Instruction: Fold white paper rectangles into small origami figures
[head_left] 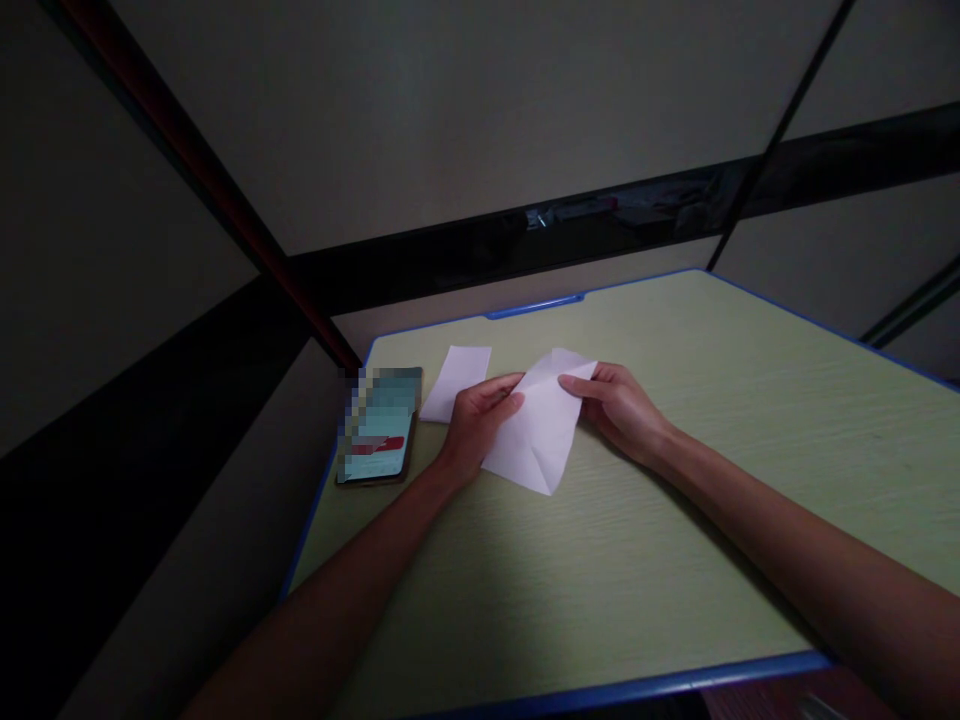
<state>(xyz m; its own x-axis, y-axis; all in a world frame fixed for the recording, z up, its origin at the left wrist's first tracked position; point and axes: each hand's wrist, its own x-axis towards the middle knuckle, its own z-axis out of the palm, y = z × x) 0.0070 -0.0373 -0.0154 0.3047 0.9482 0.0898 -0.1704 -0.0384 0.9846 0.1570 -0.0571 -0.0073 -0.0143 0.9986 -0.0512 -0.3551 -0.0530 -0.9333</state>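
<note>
A creased white sheet of paper [541, 430] lies partly lifted on the pale green table [637, 540], held from both sides. My left hand [478, 422] pinches its left edge with fingers closed on the paper. At its upper right edge, my right hand [619, 408] grips it with thumb and fingers. Fold lines cross the sheet, and its lower corner points toward me.
A smaller white slip of paper [457, 380] lies just behind my left hand. A smartphone [380, 425] with a lit screen rests near the table's left edge. The table has a blue rim [630, 688]; dark wall panels and a dark gap stand behind it.
</note>
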